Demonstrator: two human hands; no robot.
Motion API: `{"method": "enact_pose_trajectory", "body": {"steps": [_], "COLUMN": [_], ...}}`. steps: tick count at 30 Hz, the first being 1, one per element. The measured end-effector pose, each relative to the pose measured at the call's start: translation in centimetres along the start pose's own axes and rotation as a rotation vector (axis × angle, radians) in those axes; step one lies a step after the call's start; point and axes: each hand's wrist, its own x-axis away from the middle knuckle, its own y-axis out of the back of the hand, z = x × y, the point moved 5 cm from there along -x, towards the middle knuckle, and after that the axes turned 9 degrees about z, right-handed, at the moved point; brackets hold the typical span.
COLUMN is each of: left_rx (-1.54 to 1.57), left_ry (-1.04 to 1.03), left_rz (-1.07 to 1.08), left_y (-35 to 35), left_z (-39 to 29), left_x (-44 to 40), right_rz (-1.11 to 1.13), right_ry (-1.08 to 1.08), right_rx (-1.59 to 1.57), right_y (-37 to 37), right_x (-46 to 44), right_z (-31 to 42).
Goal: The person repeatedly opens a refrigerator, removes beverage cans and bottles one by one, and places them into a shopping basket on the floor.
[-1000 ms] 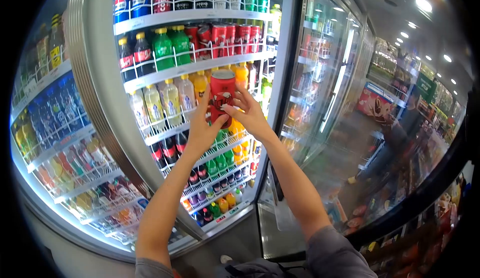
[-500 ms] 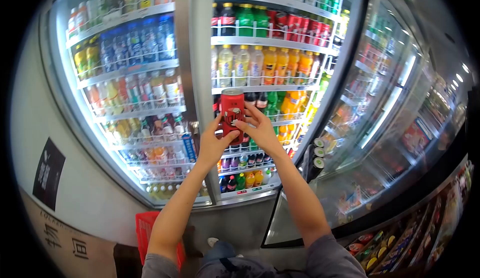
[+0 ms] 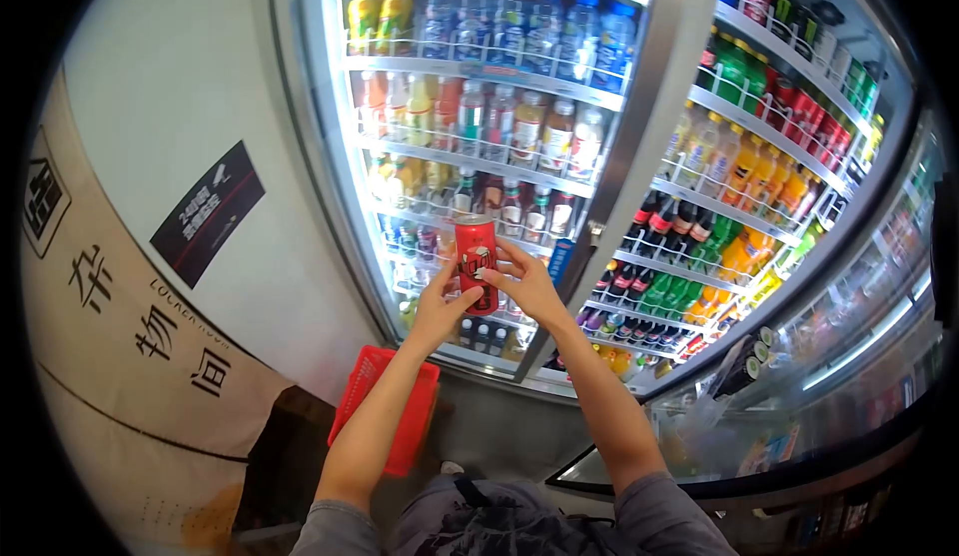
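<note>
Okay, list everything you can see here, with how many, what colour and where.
Can: one, red, upright, centre
Cooler sections: two, silver-framed, ahead and right
Glass door: one, dark-framed, open, right
Blue-capped bottles: several, blue, left section, high shelf
Yellow bottles: several, yellow, same shelf, left end
Orange bottles: several, orange, right section
Green bottles: several, green, right section
Shelf cans: several, red, beside green bottles
Other drinks: uncountable, mixed colours, remaining shelves
Wall: one, pale, left
Sign: one, dark, on wall
Floor: one, grey, below
Basket: one, red, on floor
Left hand: one, bare, holding can
Right hand: one, bare, holding can
Sleeves: two, grey, bottom
</note>
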Motion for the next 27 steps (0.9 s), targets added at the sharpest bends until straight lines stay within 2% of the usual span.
{"method": "enact_pose_trajectory", "body": {"steps": [6, 10, 13, 16, 20, 27], "left_rx": [0.022, 0.061, 0.077, 0.081, 0.139, 0.193], "left_ry": [0.091, 0.037, 0.131, 0.127, 0.124, 0.235], "left_rz": [-0.179, -0.305, -0.429, -0.563, -0.728, -0.992], "left_y": [9.3, 14.5, 17.9, 20.7, 22.5, 23.2], "left_z": [1.5, 2.2, 3.5, 5.4, 8.2, 13.9], "left_x": [4.6, 9.2, 13.1, 16.9, 21.4, 27.9], "right_rz": [0.181, 0.336, 0.479, 0.607, 0.751, 0.979], "right_ry": [0.001, -0.068, -0.135, -0.162, -0.224, -0.337], "right_rx": [-0.138, -0.121, -0.124, -0.229, -0.311, -0.228], "right_y": [-9.1, -15.8, -21.2, -26.3, -31.6, -37.3], "right_x": [-5.6, -8.2, -9.5, -10.2, -10.1, -8.4], "right_z": [-4.8, -8.2, -10.1, -12.8, -17.6, -23.4]}}
